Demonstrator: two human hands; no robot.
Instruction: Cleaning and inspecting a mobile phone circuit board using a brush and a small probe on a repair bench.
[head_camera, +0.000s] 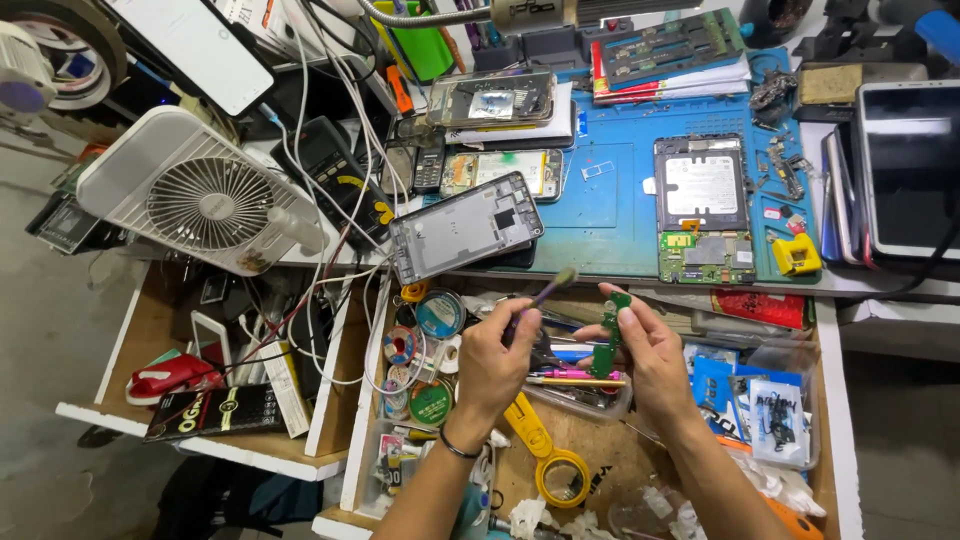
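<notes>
Both hands hover over the drawer: left hand (497, 358) fingers grip a slim brush (540, 297), right hand (648, 352) fingers pinch a narrow green circuit board (610, 335).

A flat black rectangular package with yellow and white print (215, 410) lies in the left open drawer, beside a white box (287, 388). Clear plastic bags with blue printed cards (775, 420) fill the right drawer's far right corner. On the desk's right edge lies a white-framed tablet with a dark screen (912, 165); a blank white phone screen (205, 45) leans at top left.
</notes>
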